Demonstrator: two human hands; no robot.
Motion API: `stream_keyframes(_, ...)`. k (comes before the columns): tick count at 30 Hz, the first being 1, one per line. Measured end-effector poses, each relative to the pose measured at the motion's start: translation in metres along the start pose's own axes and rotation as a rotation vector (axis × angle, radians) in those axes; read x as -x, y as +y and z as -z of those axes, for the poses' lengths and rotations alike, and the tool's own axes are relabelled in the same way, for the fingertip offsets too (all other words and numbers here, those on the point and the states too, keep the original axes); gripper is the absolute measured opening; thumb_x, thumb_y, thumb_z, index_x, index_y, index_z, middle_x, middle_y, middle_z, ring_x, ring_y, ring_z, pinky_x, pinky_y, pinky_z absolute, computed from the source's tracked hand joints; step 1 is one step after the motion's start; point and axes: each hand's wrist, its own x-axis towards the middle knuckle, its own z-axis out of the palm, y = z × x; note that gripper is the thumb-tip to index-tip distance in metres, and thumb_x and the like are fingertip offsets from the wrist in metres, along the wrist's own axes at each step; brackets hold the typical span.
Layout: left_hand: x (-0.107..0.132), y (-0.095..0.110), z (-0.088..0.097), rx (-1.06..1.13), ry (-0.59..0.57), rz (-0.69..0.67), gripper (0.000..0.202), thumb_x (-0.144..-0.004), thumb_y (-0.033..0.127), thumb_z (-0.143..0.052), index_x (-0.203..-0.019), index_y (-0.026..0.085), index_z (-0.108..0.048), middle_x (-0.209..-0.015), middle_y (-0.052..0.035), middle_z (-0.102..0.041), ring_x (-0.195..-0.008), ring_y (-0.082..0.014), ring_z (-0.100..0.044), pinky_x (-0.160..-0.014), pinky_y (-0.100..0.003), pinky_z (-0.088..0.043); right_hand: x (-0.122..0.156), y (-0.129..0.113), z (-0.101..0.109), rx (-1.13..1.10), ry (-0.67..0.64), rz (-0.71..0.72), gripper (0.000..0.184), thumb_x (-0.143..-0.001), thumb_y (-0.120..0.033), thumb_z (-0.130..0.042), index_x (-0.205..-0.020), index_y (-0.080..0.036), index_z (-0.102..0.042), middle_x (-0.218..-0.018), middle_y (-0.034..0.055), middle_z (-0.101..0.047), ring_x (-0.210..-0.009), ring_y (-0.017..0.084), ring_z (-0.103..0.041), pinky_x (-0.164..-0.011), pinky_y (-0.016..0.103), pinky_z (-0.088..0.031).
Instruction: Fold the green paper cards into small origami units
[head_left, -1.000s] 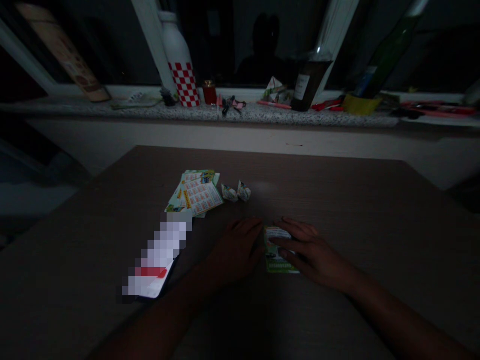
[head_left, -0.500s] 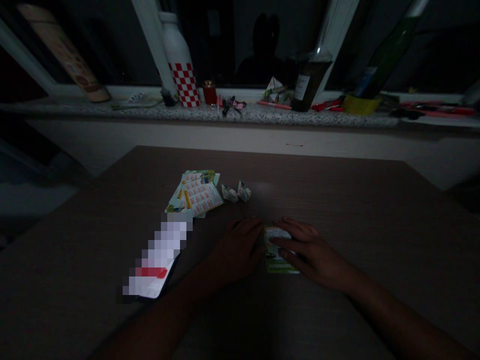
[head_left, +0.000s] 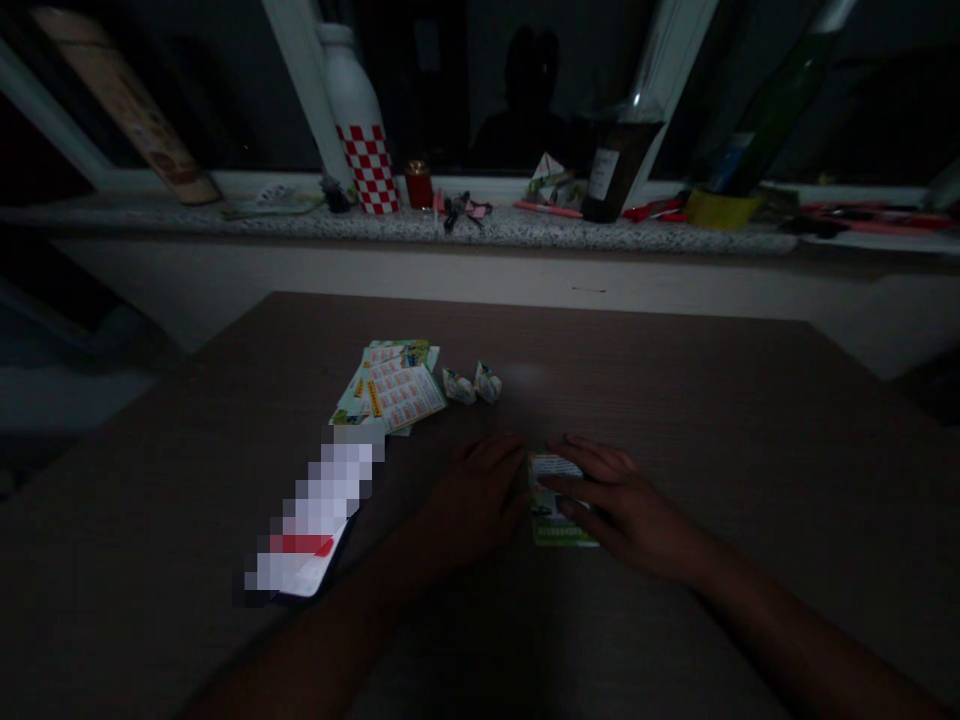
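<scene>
A small green and white printed paper (head_left: 553, 518) lies flat on the brown table (head_left: 720, 420). My right hand (head_left: 619, 505) rests on it with fingers stretched flat, pressing it down. My left hand (head_left: 474, 500) lies palm down just left of the paper, its fingers at the paper's left edge. The light is very dim.
A fan of printed leaflets (head_left: 394, 388) and two small folded paper pieces (head_left: 472, 385) lie behind my hands. A blurred-out flat object (head_left: 311, 525) sits to the left. The stone window sill (head_left: 420, 228) carries a red-checked white bottle (head_left: 360, 120), dark bottles (head_left: 619, 160), pens and clutter.
</scene>
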Motion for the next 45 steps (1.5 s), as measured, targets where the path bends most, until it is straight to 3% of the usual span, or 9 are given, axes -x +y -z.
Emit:
stream_keyframes(7,-0.002,0.007,-0.004,0.055,0.118,-0.102,0.026,-0.086,0.021,-0.053,-0.111,0.015,-0.060,-0.120,-0.0085,-0.060,-0.110,-0.0212,-0.054,-0.098,-0.038,-0.041,0.000,0.000,0.000,0.008,-0.004,0.001,0.034,-0.093,-0.027,-0.048,-0.125,-0.031,-0.057,-0.143,0.0059,-0.045,-0.132,0.030,-0.038,-0.103,0.052,-0.036)
stream_keyframes(10,-0.003,0.008,-0.007,0.103,0.077,-0.171,0.023,-0.084,0.017,-0.056,-0.106,0.016,-0.062,-0.112,-0.0057,-0.063,-0.104,-0.0192,-0.056,-0.097,-0.034,-0.041,0.000,0.000,0.000,0.014,-0.012,-0.004,0.034,-0.094,-0.028,-0.047,-0.127,-0.031,-0.056,-0.143,0.0055,-0.045,-0.132,0.029,-0.038,-0.103,0.053,-0.036)
stream_keyframes(19,-0.004,0.007,-0.007,0.114,-0.003,-0.154,0.018,-0.088,0.020,-0.052,-0.100,0.016,-0.065,-0.111,-0.0060,-0.062,-0.103,-0.0193,-0.057,-0.095,-0.033,-0.042,0.000,-0.001,0.000,-0.002,0.011,0.002,0.034,-0.093,-0.027,-0.048,-0.126,-0.031,-0.057,-0.141,0.0071,-0.047,-0.130,0.031,-0.041,-0.101,0.054,-0.038)
stream_keyframes(35,-0.002,0.010,-0.004,0.091,-0.036,-0.119,0.018,-0.087,0.020,-0.054,-0.096,0.019,-0.070,-0.113,-0.0062,-0.062,-0.102,-0.0203,-0.058,-0.093,-0.035,-0.044,0.004,0.008,0.002,-0.140,0.085,-0.034,0.016,-0.088,-0.028,-0.056,-0.092,-0.027,-0.072,-0.139,0.0066,-0.048,-0.130,0.028,-0.041,-0.104,0.051,-0.036)
stream_keyframes(45,-0.002,0.008,-0.005,0.092,-0.050,-0.126,0.018,-0.088,0.023,-0.053,-0.096,0.020,-0.069,-0.113,-0.0056,-0.061,-0.103,-0.0196,-0.057,-0.094,-0.034,-0.043,0.014,0.022,0.005,-0.151,0.096,-0.025,0.013,-0.085,-0.025,-0.060,-0.086,-0.025,-0.072,-0.139,0.0071,-0.049,-0.129,0.028,-0.043,-0.103,0.051,-0.037)
